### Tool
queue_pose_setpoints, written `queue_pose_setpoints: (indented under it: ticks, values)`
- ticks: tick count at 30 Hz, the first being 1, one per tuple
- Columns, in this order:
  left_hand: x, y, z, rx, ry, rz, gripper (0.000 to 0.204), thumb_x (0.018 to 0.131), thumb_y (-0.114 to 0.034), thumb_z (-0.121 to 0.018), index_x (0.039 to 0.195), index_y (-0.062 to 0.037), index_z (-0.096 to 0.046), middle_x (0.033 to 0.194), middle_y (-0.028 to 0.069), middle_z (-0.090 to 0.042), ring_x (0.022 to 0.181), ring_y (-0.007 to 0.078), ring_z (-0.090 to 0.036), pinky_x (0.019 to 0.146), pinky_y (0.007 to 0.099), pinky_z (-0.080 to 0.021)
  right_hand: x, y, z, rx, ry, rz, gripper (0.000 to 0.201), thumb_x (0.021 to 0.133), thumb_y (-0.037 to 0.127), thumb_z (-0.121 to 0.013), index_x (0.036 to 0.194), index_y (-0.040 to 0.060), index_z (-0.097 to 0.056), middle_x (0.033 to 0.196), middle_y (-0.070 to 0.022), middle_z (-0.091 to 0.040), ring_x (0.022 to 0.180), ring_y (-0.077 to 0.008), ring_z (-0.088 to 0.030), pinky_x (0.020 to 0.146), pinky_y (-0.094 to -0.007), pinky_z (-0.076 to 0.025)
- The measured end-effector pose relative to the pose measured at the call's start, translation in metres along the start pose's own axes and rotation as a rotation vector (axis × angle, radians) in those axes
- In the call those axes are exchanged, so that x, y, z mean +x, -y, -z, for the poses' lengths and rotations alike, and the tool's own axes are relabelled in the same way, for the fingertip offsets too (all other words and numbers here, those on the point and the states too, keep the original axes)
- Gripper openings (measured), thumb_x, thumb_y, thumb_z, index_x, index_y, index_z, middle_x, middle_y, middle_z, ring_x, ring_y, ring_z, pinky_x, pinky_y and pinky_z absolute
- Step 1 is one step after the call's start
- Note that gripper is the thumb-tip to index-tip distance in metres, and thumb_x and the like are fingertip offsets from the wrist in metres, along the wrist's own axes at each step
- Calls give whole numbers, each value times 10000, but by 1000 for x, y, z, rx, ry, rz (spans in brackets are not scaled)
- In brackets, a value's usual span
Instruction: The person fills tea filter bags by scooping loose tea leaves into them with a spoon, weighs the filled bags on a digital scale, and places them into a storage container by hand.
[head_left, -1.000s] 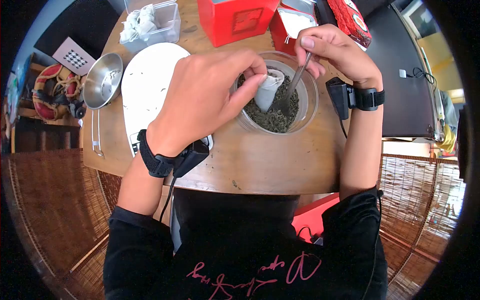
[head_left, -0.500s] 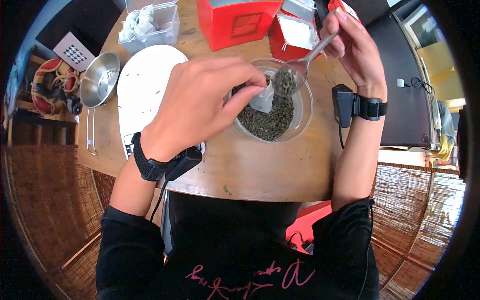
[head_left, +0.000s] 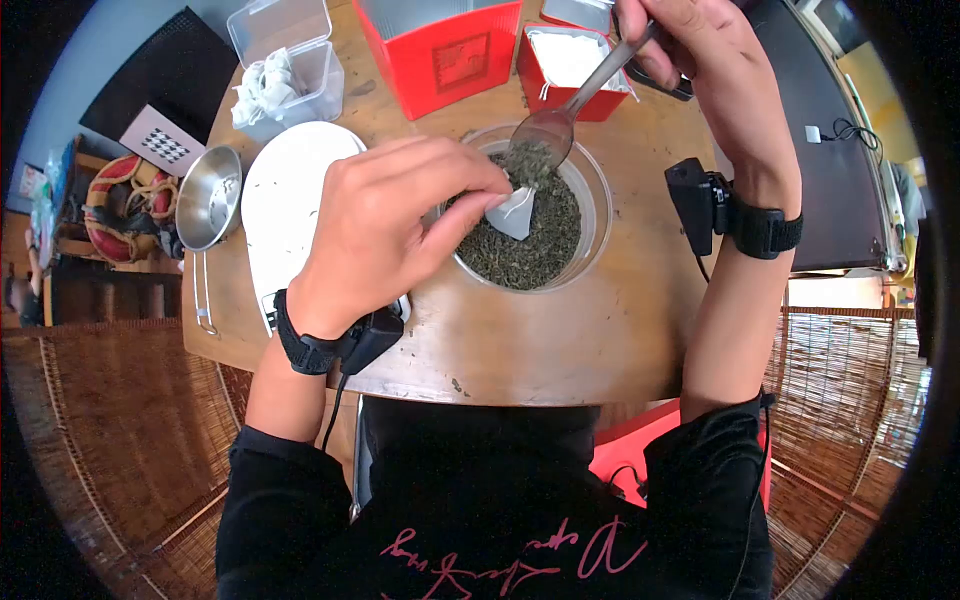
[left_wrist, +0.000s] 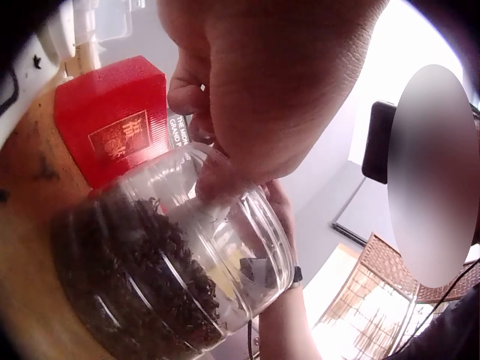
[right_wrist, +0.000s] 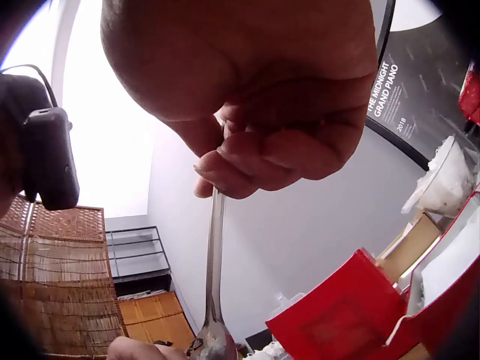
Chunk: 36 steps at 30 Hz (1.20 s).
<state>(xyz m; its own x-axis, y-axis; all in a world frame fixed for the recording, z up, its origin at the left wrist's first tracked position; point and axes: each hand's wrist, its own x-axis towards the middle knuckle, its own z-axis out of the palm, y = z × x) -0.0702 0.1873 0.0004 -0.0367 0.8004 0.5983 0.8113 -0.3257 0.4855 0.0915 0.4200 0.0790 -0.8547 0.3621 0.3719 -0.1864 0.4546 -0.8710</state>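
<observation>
In the head view my left hand [head_left: 395, 215] pinches the edge of a small white pouch [head_left: 512, 215] over a round clear tub [head_left: 598, 225] holding dark dried leaves [head_left: 520, 255]. My right hand [head_left: 715, 70] holds a translucent spoon [head_left: 590, 90] by its handle, its bowl tilted down at the pouch's mouth with leaves in it. The right wrist view shows the fingers curled round the spoon handle [right_wrist: 215, 247]. In the left wrist view the hand [left_wrist: 277, 82] covers most of the pouch above the tub [left_wrist: 150, 277].
A white scale [head_left: 285, 200] and a metal pan [head_left: 208, 200] are at the left. Behind stand a clear box [head_left: 318, 95] of white pouches, a large red box [head_left: 450, 65] and a smaller red box [head_left: 600, 103] with white contents. Leaf bits lie on the table [head_left: 520, 360].
The spoon came up out of the leaves with a load, then moved left to the pouch mouth and tipped. The left hand keeps its pinch on the pouch.
</observation>
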Motion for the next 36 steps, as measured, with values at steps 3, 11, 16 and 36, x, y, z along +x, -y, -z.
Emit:
queue_pose_setpoints:
  ticks: [3,11,16,36]
  values:
    - [1,-1,0,5,11,-6,100,842,2,-748,941,-5,-740,919,129,-747,835,269,-720,751,341,-556,-1,4,-5,48,63,29,366,1098,271,-539,873,15,-672,700,-4,-608,587,-60,-480,547,-211,-369]
    - [-1,-3,0,4,8,43,95,841,3,-745,936,1,-738,920,126,-748,824,269,-718,742,343,-555,-7,24,-16,14,35,49,345,1095,254,-549,887,14,-685,733,-15,-651,582,-50,-493,530,-199,-378]
    - [-1,-1,0,-7,-17,1,102,838,-3,-756,939,-2,-738,915,128,-746,820,275,-719,723,344,-554,-6,29,-19,-84,138,45,320,1090,231,-555,895,14,-686,730,-20,-658,568,-48,-488,522,-193,-374]
    - [-1,-2,0,41,-3,-13,118,829,-14,-759,944,-12,-734,912,129,-741,820,297,-721,725,362,-563,-15,49,-30,-103,-34,-11,336,1093,235,-541,858,34,-672,737,-28,-671,573,-46,-507,529,-204,-392]
